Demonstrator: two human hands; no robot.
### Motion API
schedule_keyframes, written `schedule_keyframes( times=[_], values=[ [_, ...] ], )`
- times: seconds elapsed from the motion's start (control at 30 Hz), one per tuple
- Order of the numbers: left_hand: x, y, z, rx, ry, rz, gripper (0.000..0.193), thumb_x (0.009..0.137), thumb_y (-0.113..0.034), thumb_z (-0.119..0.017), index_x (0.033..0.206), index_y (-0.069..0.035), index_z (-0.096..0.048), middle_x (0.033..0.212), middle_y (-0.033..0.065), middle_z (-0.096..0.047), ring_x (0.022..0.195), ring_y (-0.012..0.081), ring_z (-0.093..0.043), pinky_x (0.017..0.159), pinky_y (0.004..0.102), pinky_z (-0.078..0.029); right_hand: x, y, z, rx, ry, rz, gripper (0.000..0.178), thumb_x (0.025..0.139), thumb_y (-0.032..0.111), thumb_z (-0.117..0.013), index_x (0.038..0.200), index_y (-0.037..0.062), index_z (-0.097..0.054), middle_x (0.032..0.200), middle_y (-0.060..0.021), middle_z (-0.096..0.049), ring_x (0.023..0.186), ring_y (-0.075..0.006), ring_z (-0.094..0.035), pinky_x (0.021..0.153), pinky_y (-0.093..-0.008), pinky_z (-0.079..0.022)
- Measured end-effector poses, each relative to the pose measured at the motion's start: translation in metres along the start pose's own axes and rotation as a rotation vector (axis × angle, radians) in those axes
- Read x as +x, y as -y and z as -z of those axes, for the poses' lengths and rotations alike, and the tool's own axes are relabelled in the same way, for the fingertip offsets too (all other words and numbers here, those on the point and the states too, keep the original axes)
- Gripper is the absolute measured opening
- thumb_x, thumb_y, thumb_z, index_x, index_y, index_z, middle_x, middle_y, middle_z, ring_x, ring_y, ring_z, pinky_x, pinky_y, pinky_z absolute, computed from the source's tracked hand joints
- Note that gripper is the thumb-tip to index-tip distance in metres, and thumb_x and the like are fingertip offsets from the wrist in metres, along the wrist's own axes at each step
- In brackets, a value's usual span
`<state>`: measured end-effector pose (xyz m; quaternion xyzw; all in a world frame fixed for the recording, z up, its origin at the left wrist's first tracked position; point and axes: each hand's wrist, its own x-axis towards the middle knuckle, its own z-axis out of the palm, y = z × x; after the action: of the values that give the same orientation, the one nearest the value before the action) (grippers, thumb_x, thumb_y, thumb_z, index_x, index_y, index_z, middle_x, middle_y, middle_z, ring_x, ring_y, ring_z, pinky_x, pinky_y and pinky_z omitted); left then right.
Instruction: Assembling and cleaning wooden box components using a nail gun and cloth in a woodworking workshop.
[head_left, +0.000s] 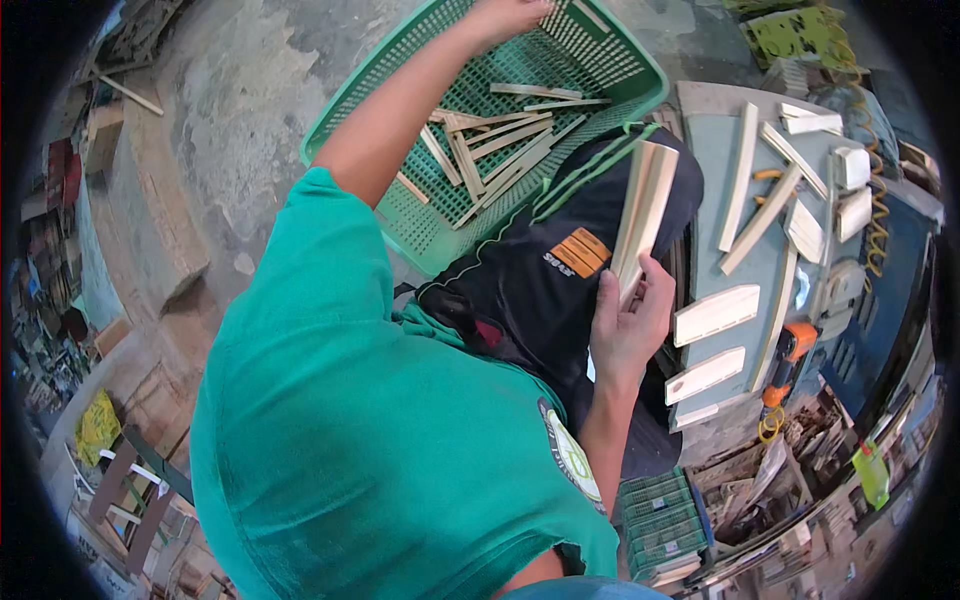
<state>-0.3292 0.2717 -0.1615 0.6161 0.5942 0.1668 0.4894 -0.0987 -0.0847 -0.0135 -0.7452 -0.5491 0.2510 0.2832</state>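
Note:
My right hand [636,318] is closed around a small bundle of pale wooden strips [645,205], held upright over my dark trouser leg. The fingers and thumb pinch the lower end of the bundle. My left arm stretches across a green plastic basket [655,90], and my left hand [508,16] is curled at its far rim, partly cut off by the picture's top edge. Inside the basket lie several loose wooden strips [510,135], crossing one another at the bottom.
To the right, a grey-blue work surface [705,135] carries long strips, short shaped wooden blocks [716,314] and an orange-black air tool [790,358]. A coiled yellow hose [877,225] hangs beside it. Green crates [665,515] and wood scraps lie below; a wooden beam [140,235] is at left.

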Motion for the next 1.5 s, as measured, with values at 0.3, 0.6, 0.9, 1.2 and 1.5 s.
schedule_keyframes(
  times=[0.3, 0.6, 0.9, 1.2, 1.5],
  values=[
    [-0.102, 0.327, -0.107, 0.434, 0.064, 0.696, 0.029, 0.091, -0.022, -0.051, 0.099, -0.004, -0.073, 0.106, 0.0208, -0.07, 0.097, 0.0379, -0.067, 0.086, 0.0491, -0.053, 0.006, -0.012, -0.031, -0.033, -0.057, 0.114, 0.048, 0.09, 0.008, -0.07, 0.129, -0.0001, -0.044, 0.118, -0.0199, -0.051, 0.107, -0.0326, -0.054, 0.093, -0.0406, -0.046],
    [-0.11, 0.259, -0.217, 0.61, -0.087, 0.06, 0.019, 0.09, -0.009, -0.055, 0.105, -0.006, -0.066, 0.115, 0.0123, -0.061, 0.107, 0.0342, -0.063, 0.087, 0.0492, -0.053, 0.014, -0.012, -0.036, -0.055, -0.116, 0.163, 0.044, 0.097, 0.02, -0.063, 0.126, 0.0027, -0.036, 0.122, -0.0157, -0.045, 0.111, -0.0261, -0.048, 0.099, -0.0401, -0.039],
    [-0.066, 0.267, -0.238, 1.023, 0.048, 0.077, 0.014, 0.09, -0.016, -0.058, 0.098, -0.007, -0.066, 0.106, 0.011, -0.063, 0.095, 0.0293, -0.065, 0.08, 0.044, -0.048, 0.012, -0.009, -0.037, 0.023, -0.093, 0.136, 0.049, 0.094, 0.012, -0.062, 0.132, 0.0091, -0.032, 0.117, -0.0178, -0.045, 0.106, -0.0288, -0.049, 0.094, -0.0412, -0.042],
    [-0.083, 0.228, -0.18, -0.697, 0.401, 0.505, 0.037, 0.098, -0.03, -0.045, 0.12, -0.004, -0.061, 0.078, 0.0062, -0.059, 0.058, 0.0162, -0.056, 0.05, 0.0332, -0.046, 0.015, 0.006, -0.023, -0.126, -0.065, 0.108, 0.048, 0.09, 0.006, -0.068, 0.131, 0.0043, -0.043, 0.123, -0.0164, -0.048, 0.108, -0.0253, -0.053, 0.091, -0.0355, -0.045],
    [-0.162, 0.041, -0.05, -1.619, 0.568, 0.205, 0.046, 0.105, -0.038, -0.039, 0.13, -0.002, -0.054, 0.086, 0.0034, -0.057, 0.071, 0.0142, -0.054, 0.064, 0.0301, -0.05, 0.016, 0.025, -0.004, -0.051, -0.126, 0.02, 0.037, 0.084, 0.0, -0.07, 0.12, -0.0008, -0.061, 0.103, -0.0146, -0.059, 0.09, -0.0255, -0.06, 0.082, -0.0359, -0.049]
  ],
)
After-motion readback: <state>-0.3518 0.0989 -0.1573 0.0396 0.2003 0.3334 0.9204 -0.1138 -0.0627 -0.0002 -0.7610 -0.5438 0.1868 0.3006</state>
